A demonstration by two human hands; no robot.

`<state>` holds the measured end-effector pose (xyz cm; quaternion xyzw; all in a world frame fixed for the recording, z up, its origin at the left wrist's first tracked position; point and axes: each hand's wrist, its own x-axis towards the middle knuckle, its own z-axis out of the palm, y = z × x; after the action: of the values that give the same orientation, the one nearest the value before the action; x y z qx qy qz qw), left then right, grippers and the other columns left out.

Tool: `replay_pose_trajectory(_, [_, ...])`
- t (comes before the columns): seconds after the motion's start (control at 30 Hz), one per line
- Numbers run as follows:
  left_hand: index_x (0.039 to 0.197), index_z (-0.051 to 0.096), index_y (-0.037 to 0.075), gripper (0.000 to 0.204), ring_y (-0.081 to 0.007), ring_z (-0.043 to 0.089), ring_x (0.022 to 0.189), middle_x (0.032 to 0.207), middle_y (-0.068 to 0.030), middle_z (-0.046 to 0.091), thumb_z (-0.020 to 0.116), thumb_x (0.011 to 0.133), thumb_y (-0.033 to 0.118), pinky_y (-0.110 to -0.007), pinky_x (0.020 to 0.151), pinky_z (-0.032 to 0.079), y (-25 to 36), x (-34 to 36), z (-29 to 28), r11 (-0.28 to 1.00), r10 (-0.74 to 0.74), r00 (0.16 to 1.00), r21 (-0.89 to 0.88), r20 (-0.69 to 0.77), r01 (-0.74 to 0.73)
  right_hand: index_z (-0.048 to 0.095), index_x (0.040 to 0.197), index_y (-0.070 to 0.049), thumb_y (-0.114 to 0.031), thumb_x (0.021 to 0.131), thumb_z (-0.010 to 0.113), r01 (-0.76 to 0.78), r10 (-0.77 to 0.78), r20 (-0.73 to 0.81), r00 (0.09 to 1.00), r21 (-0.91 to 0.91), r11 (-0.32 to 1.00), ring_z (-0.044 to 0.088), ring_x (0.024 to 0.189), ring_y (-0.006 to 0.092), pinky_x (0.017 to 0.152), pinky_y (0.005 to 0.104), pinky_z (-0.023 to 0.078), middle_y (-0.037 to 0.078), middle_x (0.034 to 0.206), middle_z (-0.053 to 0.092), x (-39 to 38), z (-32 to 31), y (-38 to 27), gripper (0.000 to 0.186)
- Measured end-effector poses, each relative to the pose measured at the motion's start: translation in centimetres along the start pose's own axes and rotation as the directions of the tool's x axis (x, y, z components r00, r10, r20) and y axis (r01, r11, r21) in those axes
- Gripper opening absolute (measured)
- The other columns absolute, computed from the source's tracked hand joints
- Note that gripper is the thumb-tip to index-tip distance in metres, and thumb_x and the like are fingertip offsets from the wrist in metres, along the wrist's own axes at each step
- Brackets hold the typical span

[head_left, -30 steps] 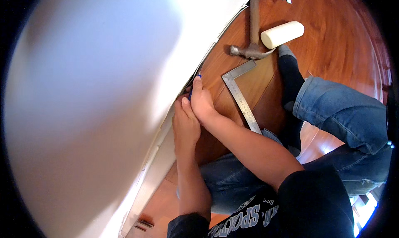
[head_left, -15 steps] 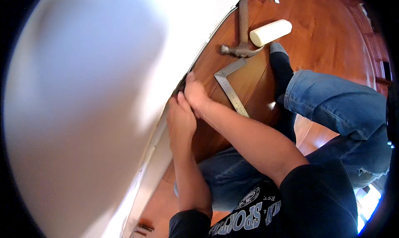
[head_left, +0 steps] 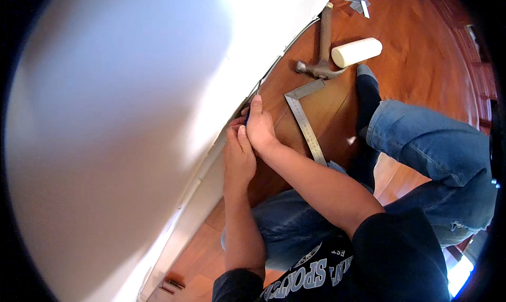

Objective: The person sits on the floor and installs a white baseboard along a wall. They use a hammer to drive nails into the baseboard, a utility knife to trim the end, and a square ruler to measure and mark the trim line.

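Observation:
My right hand (head_left: 260,123) is closed around a slim tool with a dark blue handle (head_left: 247,117). Past the thumb its thin metal shaft (head_left: 259,86) points along the gap at the foot of the white wall (head_left: 158,117); my fingers hide most of it, so its exact kind cannot be told. Just below, my left hand (head_left: 240,157) is curled against the right one, its fingertips by the wall's lower edge. Whatever it grips is hidden. To the right of my hands a metal try square (head_left: 305,123) lies on the wooden floor.
A claw hammer (head_left: 323,49) lies beyond the square, close to the wall, with a cream-white cylinder (head_left: 357,52) beside its head. Several flat metal pieces (head_left: 358,2) lie farther off. A pale baseboard (head_left: 182,228) runs down the left side. My socked foot (head_left: 366,93) rests right of the square.
The view has shifted, so the floor things sit farther right and lower. My right hand has turned, thumb now up along the tool; the blue handle and metal shaft have come into sight.

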<state>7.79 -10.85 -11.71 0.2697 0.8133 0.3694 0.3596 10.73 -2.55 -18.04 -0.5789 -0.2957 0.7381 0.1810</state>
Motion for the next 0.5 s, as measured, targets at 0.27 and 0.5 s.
replay_pose_trajectory(0.27, [0.131,0.054,-0.001,0.043,-0.0399,0.059,0.123,0.130,-0.0272,0.061,0.031,0.112,0.030,-0.047,0.105,0.044,-1.4,1.1,1.5,0.997,0.038,0.999,-0.074,0.009,-0.037,0.051,0.103,0.002,-0.063,0.108,0.027,0.150,-0.151,0.020,0.988,0.031,0.988,0.070,0.075,0.0264,0.073,0.0357,0.059,0.022,0.084,0.070,0.9,-1.0,0.6,0.070])
replay_pose_trajectory(0.5, [0.130,0.054,0.000,0.041,-0.0429,0.061,0.118,0.127,-0.0266,0.063,0.033,0.112,0.030,-0.048,0.101,0.046,-2.1,1.9,2.7,1.000,-0.002,0.999,-0.018,0.041,0.002,0.054,0.103,0.003,-0.060,0.109,0.029,-0.026,0.022,0.026,0.999,0.140,0.990,0.069,0.076,0.0259,0.071,0.0358,0.059,0.020,0.086,0.068,1.4,-2.0,0.7,0.068])
